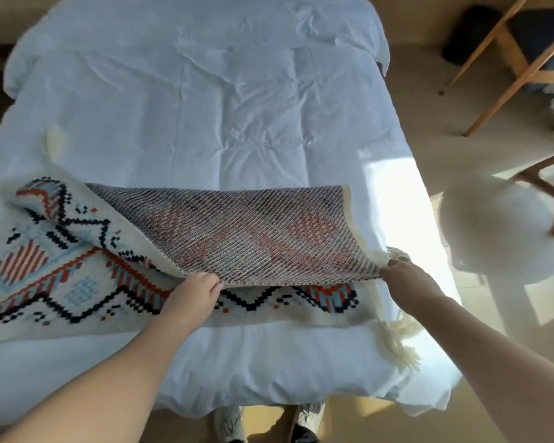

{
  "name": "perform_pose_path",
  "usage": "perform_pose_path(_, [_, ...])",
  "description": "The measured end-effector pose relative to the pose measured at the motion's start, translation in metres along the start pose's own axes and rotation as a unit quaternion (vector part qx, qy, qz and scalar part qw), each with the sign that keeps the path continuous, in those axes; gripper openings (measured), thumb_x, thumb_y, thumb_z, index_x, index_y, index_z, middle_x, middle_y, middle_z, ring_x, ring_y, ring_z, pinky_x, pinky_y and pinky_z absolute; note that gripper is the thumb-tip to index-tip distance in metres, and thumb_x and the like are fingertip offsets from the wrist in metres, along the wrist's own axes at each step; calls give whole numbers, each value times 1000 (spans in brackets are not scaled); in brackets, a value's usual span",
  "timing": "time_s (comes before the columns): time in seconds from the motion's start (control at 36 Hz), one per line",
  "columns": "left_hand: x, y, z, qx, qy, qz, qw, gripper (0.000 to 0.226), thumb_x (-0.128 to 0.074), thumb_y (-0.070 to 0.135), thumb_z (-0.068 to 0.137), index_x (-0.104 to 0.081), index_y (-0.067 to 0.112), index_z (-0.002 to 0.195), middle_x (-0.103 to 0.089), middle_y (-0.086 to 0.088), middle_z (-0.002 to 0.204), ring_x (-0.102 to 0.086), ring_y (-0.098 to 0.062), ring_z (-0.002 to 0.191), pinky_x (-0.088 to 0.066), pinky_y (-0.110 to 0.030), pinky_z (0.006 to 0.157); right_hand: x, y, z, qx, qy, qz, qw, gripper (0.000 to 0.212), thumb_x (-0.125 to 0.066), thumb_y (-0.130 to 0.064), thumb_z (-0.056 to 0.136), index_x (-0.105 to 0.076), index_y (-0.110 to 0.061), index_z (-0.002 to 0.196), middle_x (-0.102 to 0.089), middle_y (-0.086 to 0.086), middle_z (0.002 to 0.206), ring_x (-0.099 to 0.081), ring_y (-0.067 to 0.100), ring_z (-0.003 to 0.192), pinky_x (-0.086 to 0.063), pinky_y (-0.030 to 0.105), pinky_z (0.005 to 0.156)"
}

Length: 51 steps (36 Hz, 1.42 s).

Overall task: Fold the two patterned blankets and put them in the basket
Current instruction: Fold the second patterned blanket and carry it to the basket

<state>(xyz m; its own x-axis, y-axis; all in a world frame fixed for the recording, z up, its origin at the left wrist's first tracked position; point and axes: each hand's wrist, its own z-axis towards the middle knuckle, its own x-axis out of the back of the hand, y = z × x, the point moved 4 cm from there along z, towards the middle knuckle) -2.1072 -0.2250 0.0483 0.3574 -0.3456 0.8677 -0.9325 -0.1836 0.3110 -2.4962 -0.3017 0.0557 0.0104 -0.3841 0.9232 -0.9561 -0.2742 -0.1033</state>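
Note:
A patterned blanket with black zigzags, orange and light blue shapes lies across the near part of the bed. Its right half is lifted and turned over, showing the grey woven underside. My left hand grips the lifted near edge at the middle. My right hand pinches the fringed right corner of that same edge. Cream fringe hangs off the bed's right side. Only one blanket shows, and no basket is in view.
The bed wears a wrinkled white cover. A wooden chair stands at the upper right, and a round white seat sits beside the bed on the right. My feet are at the bed's near edge.

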Motion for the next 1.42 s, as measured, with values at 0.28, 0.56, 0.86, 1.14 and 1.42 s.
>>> perform_pose_path(0.28, [-67,-27,-9,-15,-37,-4,999,28,-42,23,99,-48,13,74,-46,3,78,-45,-19,82,-39,-36,68,-74,-8,-18,-13,-55,-52,997,34,-43,-1,86,-67,-13,106,-60,3,103,-52,20,104,-47,26,85])
perform_pose_path(0.56, [-110,-40,-21,-30,-12,-6,999,28,-44,15,97,-63,4,116,-59,-8,123,-50,-26,117,-41,-39,99,-132,-22,-29,-33,-101,-93,990,44,-34,-8,90,-49,-7,132,-51,10,134,-42,25,129,-43,35,99])
perform_pose_path(0.86, [-6,-38,-82,58,3,-26,998,43,-38,13,97,-45,14,139,-43,-1,145,-37,-17,133,-33,-32,109,-39,-90,-39,25,-117,-56,991,22,-39,-2,84,-54,-16,89,-62,-1,109,-57,19,108,-51,33,79])
perform_pose_path(1.14, [111,-69,-167,133,99,-53,985,40,-41,19,98,-47,19,138,-49,0,141,-51,-20,121,-46,-32,94,71,-204,-38,83,-38,71,993,40,-36,5,84,-68,-15,98,-66,-1,99,-66,18,96,-54,33,85])
perform_pose_path(1.42, [152,-165,-225,171,131,-81,973,40,-42,22,99,-44,22,139,-47,2,142,-48,-18,124,-45,-32,97,108,-323,-43,147,-12,56,987,31,-37,0,85,-54,-20,68,-61,-2,77,-59,17,73,-50,32,64])
